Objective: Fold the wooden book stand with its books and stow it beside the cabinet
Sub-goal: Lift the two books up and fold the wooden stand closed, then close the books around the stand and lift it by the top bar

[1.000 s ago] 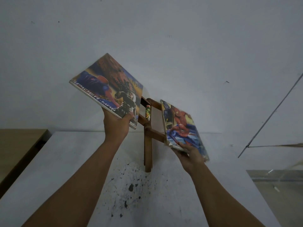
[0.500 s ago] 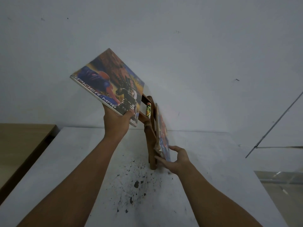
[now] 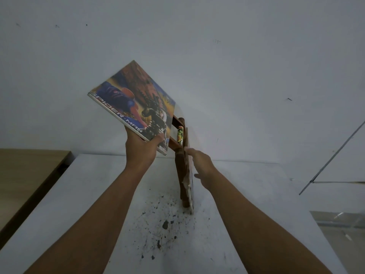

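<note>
The left hand (image 3: 141, 148) grips the tilted Spider-Man book (image 3: 134, 104) clear while the right hand (image 3: 199, 167), fingers loose, presses a second book (image 3: 189, 186) against the book stand (image 3: 181, 165) near the table's (image 3: 246, 184) far edge.

Both bare forearms reach forward and upward. The left hand (image 3: 141, 148) is raised, fingers below and thumb on top, its grip closed on what it holds. The right hand (image 3: 201, 167) sits lower, fingers extended and loosely spread, palm turned leftward, nothing clasped.

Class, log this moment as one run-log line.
left hand: gripping Spider-Man book | right hand: pressing second book against wooden stand
</note>
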`<move>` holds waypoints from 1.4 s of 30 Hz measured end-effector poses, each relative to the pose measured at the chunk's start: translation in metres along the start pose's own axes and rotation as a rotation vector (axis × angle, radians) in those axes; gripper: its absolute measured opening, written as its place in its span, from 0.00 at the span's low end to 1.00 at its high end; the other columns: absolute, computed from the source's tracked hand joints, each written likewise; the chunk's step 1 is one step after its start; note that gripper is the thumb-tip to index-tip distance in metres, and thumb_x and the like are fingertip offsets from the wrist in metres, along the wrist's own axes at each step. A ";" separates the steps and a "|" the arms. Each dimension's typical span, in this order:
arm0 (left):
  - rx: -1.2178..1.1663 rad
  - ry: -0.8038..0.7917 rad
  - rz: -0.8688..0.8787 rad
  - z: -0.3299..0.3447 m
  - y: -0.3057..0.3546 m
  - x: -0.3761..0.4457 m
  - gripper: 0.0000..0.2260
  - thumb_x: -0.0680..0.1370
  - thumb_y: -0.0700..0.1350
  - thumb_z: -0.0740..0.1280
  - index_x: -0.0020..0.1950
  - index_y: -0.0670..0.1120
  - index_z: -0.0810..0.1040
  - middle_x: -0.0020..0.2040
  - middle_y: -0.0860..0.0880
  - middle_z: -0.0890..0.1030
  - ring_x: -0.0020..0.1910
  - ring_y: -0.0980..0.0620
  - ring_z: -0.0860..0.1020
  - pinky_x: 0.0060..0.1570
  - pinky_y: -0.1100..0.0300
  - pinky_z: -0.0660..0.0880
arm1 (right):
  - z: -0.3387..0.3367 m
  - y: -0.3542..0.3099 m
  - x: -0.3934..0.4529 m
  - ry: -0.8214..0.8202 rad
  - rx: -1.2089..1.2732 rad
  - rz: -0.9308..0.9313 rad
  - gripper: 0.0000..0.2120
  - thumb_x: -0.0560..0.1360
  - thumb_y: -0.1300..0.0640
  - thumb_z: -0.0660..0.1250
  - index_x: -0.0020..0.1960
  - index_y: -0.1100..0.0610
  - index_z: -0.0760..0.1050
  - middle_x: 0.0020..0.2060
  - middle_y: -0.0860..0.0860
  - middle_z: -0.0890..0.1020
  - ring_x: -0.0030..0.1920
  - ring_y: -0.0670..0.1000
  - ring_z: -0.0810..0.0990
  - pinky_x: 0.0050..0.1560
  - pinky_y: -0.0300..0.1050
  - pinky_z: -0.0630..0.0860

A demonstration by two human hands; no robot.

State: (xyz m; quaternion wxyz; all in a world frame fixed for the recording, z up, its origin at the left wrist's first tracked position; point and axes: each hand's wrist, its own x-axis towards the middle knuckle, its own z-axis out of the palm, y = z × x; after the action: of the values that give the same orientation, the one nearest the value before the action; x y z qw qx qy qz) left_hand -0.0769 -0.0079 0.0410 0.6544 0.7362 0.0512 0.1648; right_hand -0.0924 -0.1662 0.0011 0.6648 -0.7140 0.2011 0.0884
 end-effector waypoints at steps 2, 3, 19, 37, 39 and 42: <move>-0.024 0.038 0.019 -0.003 0.004 0.002 0.33 0.74 0.45 0.75 0.74 0.50 0.63 0.64 0.55 0.73 0.56 0.54 0.77 0.44 0.71 0.76 | 0.008 -0.010 -0.001 -0.053 -0.118 -0.021 0.16 0.81 0.42 0.62 0.57 0.54 0.75 0.58 0.50 0.75 0.58 0.54 0.73 0.59 0.52 0.72; -0.036 0.081 0.032 -0.006 0.006 0.006 0.29 0.74 0.45 0.75 0.71 0.49 0.66 0.63 0.51 0.75 0.56 0.52 0.79 0.39 0.74 0.76 | 0.010 -0.010 0.003 -0.058 -0.183 -0.032 0.16 0.81 0.42 0.63 0.58 0.54 0.74 0.56 0.51 0.77 0.54 0.53 0.75 0.56 0.51 0.73; -0.257 0.352 -0.371 -0.069 -0.076 0.060 0.34 0.58 0.40 0.75 0.65 0.47 0.74 0.56 0.45 0.84 0.47 0.45 0.86 0.45 0.48 0.84 | -0.007 -0.003 0.015 -0.035 -0.151 -0.049 0.13 0.82 0.55 0.63 0.64 0.59 0.74 0.46 0.51 0.80 0.40 0.48 0.77 0.32 0.39 0.70; -0.158 -0.062 -1.028 -0.022 -0.131 -0.006 0.16 0.81 0.35 0.63 0.69 0.36 0.74 0.40 0.41 0.75 0.31 0.48 0.77 0.22 0.62 0.77 | -0.013 0.001 0.027 -0.076 -0.187 -0.021 0.16 0.81 0.51 0.65 0.64 0.60 0.76 0.61 0.59 0.80 0.58 0.59 0.78 0.49 0.48 0.74; -0.144 -0.100 -1.104 -0.012 -0.131 -0.010 0.12 0.79 0.36 0.66 0.62 0.38 0.71 0.43 0.40 0.72 0.32 0.44 0.76 0.34 0.58 0.79 | -0.013 0.001 0.025 -0.080 -0.196 -0.020 0.17 0.81 0.51 0.65 0.65 0.60 0.75 0.61 0.57 0.80 0.56 0.58 0.77 0.58 0.54 0.75; -0.200 -0.194 -1.226 0.002 -0.132 -0.011 0.23 0.77 0.39 0.71 0.68 0.40 0.66 0.66 0.38 0.68 0.50 0.36 0.74 0.52 0.49 0.79 | -0.016 0.000 0.025 -0.084 -0.172 -0.007 0.18 0.81 0.52 0.65 0.67 0.59 0.74 0.57 0.56 0.79 0.60 0.60 0.77 0.66 0.60 0.72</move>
State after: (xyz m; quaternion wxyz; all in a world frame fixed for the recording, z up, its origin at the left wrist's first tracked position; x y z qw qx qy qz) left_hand -0.0678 0.0052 -0.0902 0.6974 0.5196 0.3890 -0.3039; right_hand -0.0725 -0.1865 -0.0071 0.6094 -0.7647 0.1619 0.1329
